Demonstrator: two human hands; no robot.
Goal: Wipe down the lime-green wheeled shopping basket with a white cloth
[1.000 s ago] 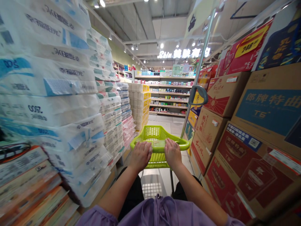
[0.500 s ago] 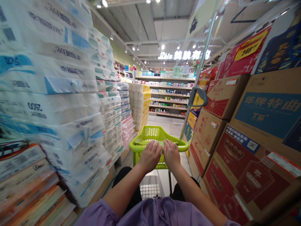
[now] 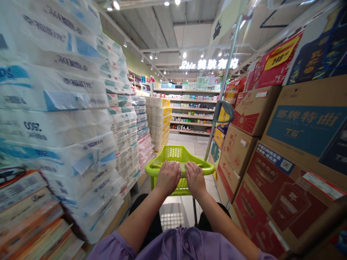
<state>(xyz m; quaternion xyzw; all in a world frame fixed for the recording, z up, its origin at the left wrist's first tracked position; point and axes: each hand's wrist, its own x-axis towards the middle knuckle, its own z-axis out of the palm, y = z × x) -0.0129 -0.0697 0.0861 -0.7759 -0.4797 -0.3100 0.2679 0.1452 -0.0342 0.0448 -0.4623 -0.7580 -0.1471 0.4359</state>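
Note:
A lime-green plastic shopping cart (image 3: pixel 177 154) stands in front of me in a narrow store aisle. My left hand (image 3: pixel 168 177) and my right hand (image 3: pixel 194 177) rest side by side on its near rim, fingers curled over the handle bar. The basket looks bare inside as far as its mesh shows. A metal pole (image 3: pixel 217 108) with a grey hook handle (image 3: pixel 223 111) rises just right of the cart.
Stacked packs of tissue paper (image 3: pixel 67 119) wall the left side, more stacks (image 3: pixel 159 119) farther along. Cardboard and red liquor cartons (image 3: pixel 284 151) line the right. Shelves of small goods (image 3: pixel 192 108) cross the aisle's far end. Tiled floor (image 3: pixel 189 142) lies ahead.
My hands have slid closer together on the cart's handle. The cart and I have moved a little forward along the aisle, with the view drifting slightly.

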